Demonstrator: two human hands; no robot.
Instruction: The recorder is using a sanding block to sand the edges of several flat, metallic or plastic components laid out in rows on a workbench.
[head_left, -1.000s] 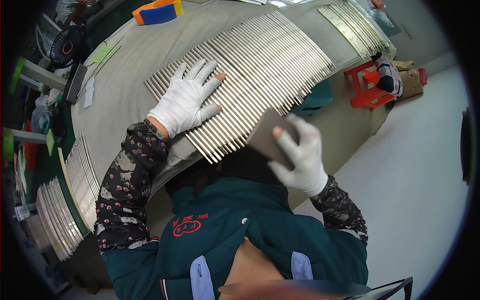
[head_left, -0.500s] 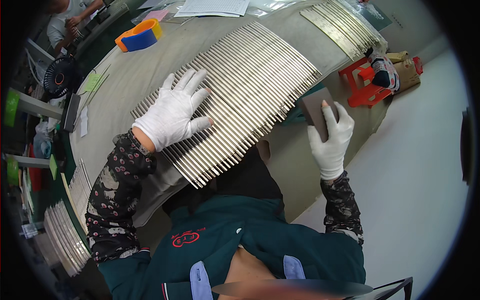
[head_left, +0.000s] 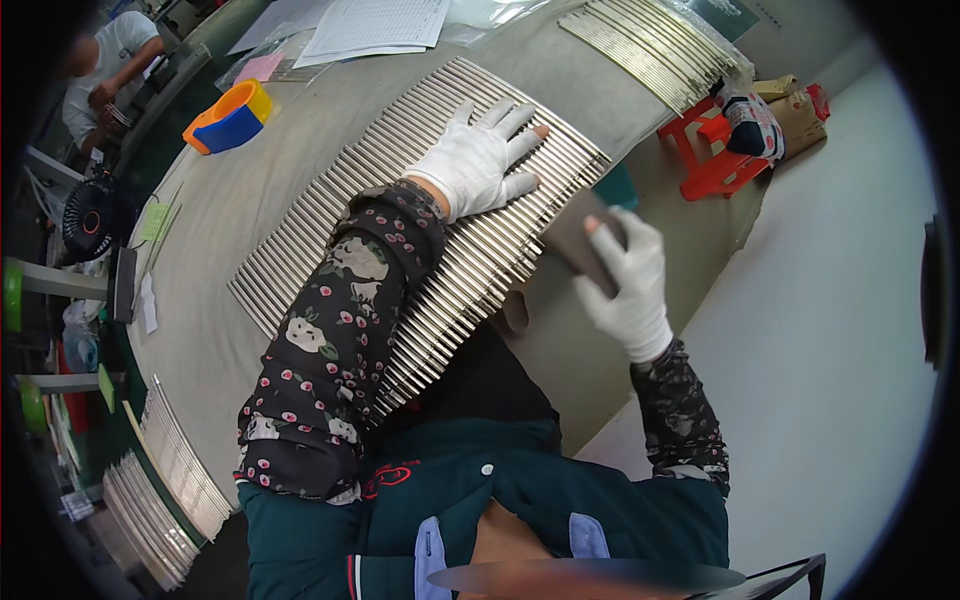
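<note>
A wide row of slim silvery metal rods (head_left: 330,205) lies side by side on the grey-covered table, their near ends forming a slanting edge. Gloved in white with bare fingertips, my left hand (head_left: 476,160) rests flat on the rods toward their right part, fingers spread. My right hand (head_left: 632,290), in a matching glove, grips a flat grey-brown block (head_left: 583,240) that looks like a sanding block. That block is slightly blurred, close to the rods' right-hand ends; whether it touches them I cannot tell.
More metal rods (head_left: 650,50) lie at the far right of the table (head_left: 165,290). An orange-and-blue tape ring (head_left: 228,118) and paper sheets (head_left: 372,30) are at the back. Beyond the right edge stands a red stool (head_left: 715,165) with bags. A fan (head_left: 90,215) and another person (head_left: 110,75) are left.
My left hand has slid right across the rods. My right hand has brought the block left, closer to the rod ends. The view has shifted slightly.
</note>
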